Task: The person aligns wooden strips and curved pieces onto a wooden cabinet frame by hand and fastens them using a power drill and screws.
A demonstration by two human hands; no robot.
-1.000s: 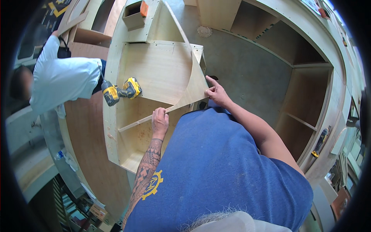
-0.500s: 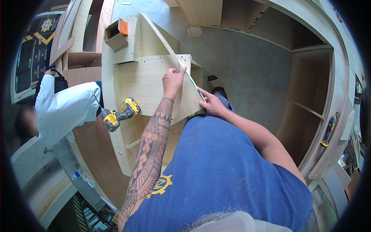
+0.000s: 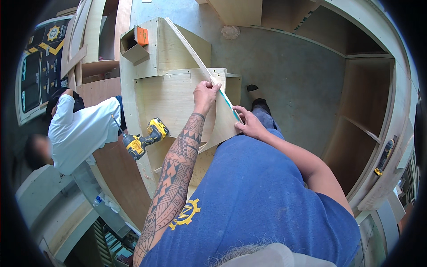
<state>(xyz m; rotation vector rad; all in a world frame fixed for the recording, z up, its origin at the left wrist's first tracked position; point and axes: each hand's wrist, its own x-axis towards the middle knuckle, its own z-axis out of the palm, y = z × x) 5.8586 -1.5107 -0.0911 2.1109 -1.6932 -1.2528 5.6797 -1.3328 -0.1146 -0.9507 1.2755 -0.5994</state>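
Observation:
A pale plywood panel (image 3: 225, 119) stands on edge in front of my body, its long narrow edge running away to the far left. A teal stripe marks the near part of that edge. My left hand (image 3: 206, 97) is closed, its thumb and fingers pinching the edge partway along. Closer to me, my right hand (image 3: 251, 123) grips the same edge near its end, fingers bent over the top and thumb on the side. Beneath and beyond the panel are pale wooden cabinet boxes (image 3: 169, 91). Much of the panel's lower part is hidden.
A yellow-and-black cordless drill (image 3: 144, 138) lies left of my forearm. An opened small cardboard box (image 3: 134, 44) sits on the farther wooden box. At the left, a person in a white top (image 3: 84, 129) bends over. A large curved cabinet (image 3: 362, 93) and a yellow-black hand tool (image 3: 385, 155) are right.
The whole view has shifted slightly. More of the panel's teal-striped edge shows now. Both hands keep their hold on the panel, with little movement along it.

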